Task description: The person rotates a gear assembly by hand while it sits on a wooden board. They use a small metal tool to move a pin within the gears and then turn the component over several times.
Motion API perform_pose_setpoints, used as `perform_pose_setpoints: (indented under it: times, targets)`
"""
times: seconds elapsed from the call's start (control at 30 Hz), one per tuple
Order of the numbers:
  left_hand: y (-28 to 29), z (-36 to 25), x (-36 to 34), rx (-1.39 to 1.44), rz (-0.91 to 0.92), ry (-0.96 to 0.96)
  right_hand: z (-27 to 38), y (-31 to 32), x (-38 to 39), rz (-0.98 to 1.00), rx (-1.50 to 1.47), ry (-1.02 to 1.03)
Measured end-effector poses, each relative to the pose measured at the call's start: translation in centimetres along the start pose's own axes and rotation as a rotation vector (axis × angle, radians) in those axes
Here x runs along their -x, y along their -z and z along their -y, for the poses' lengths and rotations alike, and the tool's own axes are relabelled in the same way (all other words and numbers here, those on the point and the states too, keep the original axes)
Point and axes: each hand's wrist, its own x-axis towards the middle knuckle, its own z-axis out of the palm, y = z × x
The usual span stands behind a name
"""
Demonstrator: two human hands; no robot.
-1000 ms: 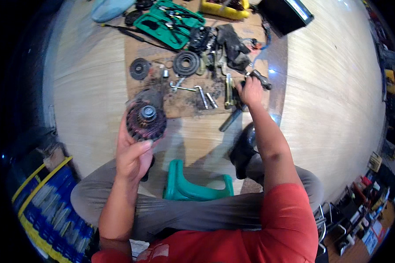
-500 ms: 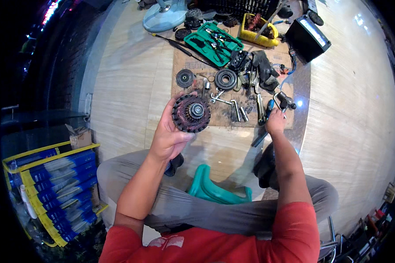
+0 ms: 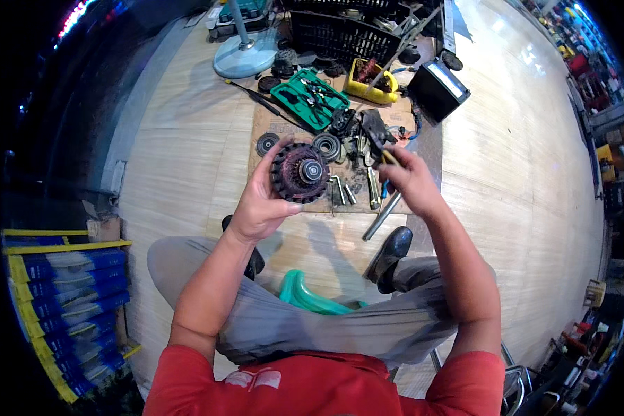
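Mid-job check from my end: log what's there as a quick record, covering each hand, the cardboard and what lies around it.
Left hand: holds the toothed part, its bright hub facing the camera
Right hand: fingers bent at a tan item; grip unclear
Below right hand: metal bar, lying at a slant
On cardboard: black disc and black ring
Far side: open green case, yellow container, black box
Near the knees: green stool, partly hidden
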Motion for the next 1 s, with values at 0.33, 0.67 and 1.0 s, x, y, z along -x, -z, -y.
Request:
perform_pose_setpoints:
  times: [0.33, 0.67, 1.0]
  targets:
    - [0.6, -0.1, 1.0, 0.168, 0.028, 0.137, 3.8, -3.9, 6.4, -0.076, 0.605, 0.757]
    - [0.9, 1.1, 0.5, 0.13, -0.037, 0.185, 2.9, -4.2, 4.7, -0.11, 0.822, 0.875]
    - [0.7, 1.8, 0.0, 0.064, -0.073, 0.194, 2.4, -4.1, 4.3, -0.205, 1.039, 0.916]
